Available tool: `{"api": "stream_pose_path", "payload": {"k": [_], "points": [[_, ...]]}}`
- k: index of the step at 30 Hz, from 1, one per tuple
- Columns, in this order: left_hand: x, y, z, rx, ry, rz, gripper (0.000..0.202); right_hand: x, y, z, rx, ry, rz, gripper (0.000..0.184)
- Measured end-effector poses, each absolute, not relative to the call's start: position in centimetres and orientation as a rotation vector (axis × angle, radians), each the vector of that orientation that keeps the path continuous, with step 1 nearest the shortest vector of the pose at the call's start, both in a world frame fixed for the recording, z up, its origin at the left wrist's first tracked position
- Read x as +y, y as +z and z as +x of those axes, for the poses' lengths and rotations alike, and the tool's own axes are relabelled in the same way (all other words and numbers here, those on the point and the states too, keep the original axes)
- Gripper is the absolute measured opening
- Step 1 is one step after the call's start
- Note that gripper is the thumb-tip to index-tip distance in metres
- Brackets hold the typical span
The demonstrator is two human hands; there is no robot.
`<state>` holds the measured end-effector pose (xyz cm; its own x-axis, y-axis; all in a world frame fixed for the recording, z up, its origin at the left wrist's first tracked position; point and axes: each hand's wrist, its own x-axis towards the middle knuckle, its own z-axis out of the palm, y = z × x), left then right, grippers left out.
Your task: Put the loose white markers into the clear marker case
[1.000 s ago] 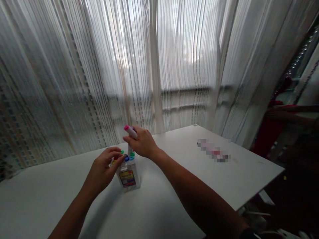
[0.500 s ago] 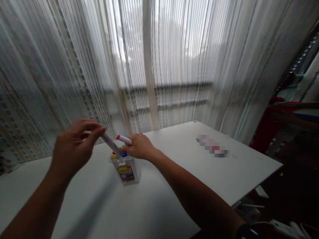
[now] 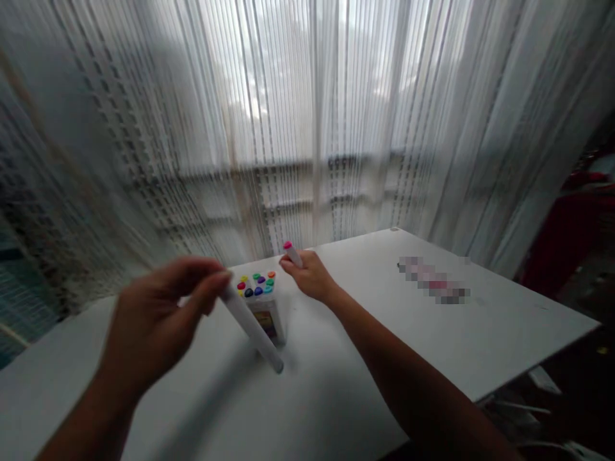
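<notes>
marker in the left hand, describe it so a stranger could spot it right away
On the white table before the sheer curtains stands a clear plastic marker box. In front of it, the left hand holds a long white marker slanting downward, unlike the pink-capped marker opposite.

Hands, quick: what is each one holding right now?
Left hand: closed on a white marker.
Right hand: closed on a pink-capped marker.

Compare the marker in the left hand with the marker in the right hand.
The left hand's marker slants down toward the table, its grey end lowest; the right hand's marker points up with a pink cap. The left one shows nearly full length; the right one is mostly hidden in the hand. Both have white barrels.
</notes>
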<state>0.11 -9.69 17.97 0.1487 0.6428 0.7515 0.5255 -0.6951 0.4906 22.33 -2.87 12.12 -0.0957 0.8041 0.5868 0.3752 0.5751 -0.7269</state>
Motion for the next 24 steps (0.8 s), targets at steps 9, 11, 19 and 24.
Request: {"api": "stream_pose_path", "payload": {"k": [9,11,19,24], "points": [[-9.3,9.4,3.5,1.154,1.311,2.178,0.028,-6.4,9.6,23.8,-1.869,1.258,-0.787,0.021],[-9.1,8.2,4.3,1.137,1.355,2.192,0.03,-7.3,9.0,23.0,-2.017,1.33,-0.747,0.02],[-7.7,9.5,3.1,1.231,1.869,2.271,0.021,-6.6,8.4,23.7,-1.747,1.283,-0.785,0.037],[-5.3,13.5,1.8,1.182,1.155,2.556,0.029,-6.1,8.6,24.1,-1.559,1.197,-0.854,0.043]]}}
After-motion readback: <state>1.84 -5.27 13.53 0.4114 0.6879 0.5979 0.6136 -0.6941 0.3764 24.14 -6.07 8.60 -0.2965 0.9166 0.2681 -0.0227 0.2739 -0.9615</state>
